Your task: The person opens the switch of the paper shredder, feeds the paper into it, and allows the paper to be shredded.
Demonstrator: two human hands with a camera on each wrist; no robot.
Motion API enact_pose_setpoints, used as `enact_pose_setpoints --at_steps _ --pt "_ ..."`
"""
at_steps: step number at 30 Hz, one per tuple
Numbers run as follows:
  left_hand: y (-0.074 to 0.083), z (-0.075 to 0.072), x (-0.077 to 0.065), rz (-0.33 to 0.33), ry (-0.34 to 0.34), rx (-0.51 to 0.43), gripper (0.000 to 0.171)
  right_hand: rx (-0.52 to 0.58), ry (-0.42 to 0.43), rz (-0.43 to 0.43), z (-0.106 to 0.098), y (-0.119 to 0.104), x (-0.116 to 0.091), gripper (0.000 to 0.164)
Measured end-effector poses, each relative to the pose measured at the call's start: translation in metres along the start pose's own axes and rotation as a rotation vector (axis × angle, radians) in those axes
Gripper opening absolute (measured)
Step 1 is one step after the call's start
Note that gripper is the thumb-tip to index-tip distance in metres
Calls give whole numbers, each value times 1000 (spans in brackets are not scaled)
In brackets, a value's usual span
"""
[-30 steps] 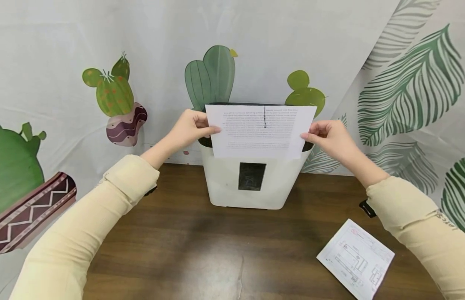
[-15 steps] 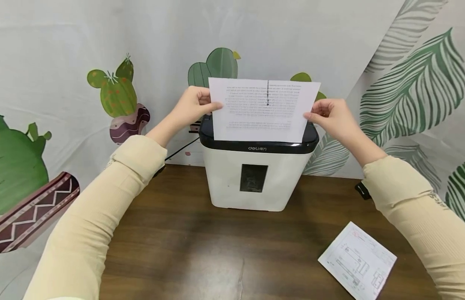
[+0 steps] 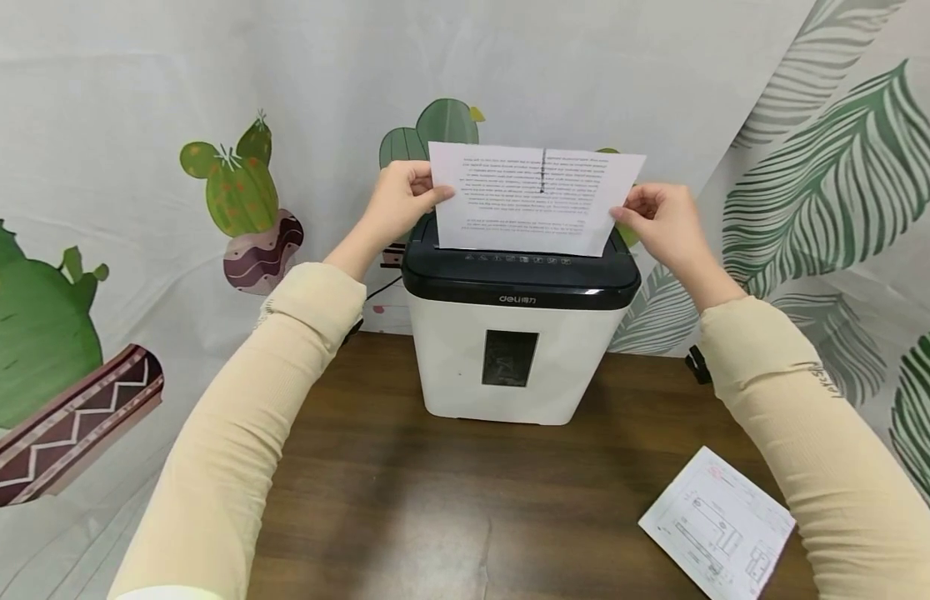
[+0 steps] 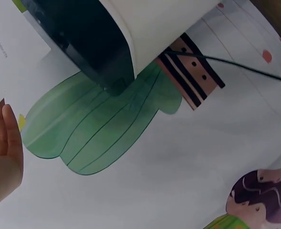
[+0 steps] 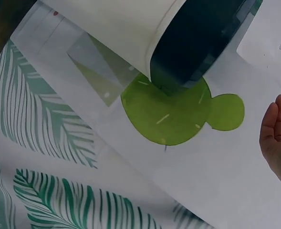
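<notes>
A printed sheet of paper [image 3: 525, 200] with a dark streak is stretched between both hands above a white paper shredder [image 3: 450, 358]. My left hand [image 3: 396, 202] pinches its left edge between thumb and fingers; my right hand [image 3: 666, 227] pinches the right edge. The sheet's lower edge is over the shredder's black top [image 3: 525, 279], near the back. I cannot tell whether it touches or enters the slot. In the left wrist view, part of the left hand [image 4: 4, 148] shows at the edge. The right wrist view catches the right hand [image 5: 279, 138] beside the sheet's corner [image 5: 254, 47].
Another paper [image 3: 720, 525] with line drawings lies on the brown wooden table [image 3: 405, 508] at the front right. A black cord [image 4: 235, 63] runs from behind the shredder. Behind everything hangs a white cloth [image 3: 315, 75] printed with cacti and leaves.
Both hands have lifted the sheet and carried it back, from in front of the shredder to over its top. The black top, hidden behind the sheet at first, now shows.
</notes>
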State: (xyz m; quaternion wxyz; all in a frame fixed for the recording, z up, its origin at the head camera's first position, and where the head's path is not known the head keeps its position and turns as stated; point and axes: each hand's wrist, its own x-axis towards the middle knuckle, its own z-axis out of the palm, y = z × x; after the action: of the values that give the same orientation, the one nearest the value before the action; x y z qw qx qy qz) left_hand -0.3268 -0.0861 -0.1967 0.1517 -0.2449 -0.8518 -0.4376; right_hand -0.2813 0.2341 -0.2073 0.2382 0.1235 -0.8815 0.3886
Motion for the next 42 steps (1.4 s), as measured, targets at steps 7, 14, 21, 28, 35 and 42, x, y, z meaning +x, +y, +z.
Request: enact_pose_setpoints --at_steps 7,14,21,28,35,42 --pt "-6 7 0 -4 19 14 25 11 20 12 11 6 1 19" --pt "-10 10 -2 -29 45 11 25 23 14 11 21 8 0 14" --pt "-15 14 -5 -44 33 25 23 -16 15 16 22 10 -2 13" --pt "-21 19 -4 -5 141 -88 18 -53 -16 41 24 16 -5 16" --pt "-21 21 -3 -18 155 -73 16 43 63 56 29 14 -6 22" --pt "-26 23 -7 -44 141 -50 17 52 124 19 36 17 -9 16"
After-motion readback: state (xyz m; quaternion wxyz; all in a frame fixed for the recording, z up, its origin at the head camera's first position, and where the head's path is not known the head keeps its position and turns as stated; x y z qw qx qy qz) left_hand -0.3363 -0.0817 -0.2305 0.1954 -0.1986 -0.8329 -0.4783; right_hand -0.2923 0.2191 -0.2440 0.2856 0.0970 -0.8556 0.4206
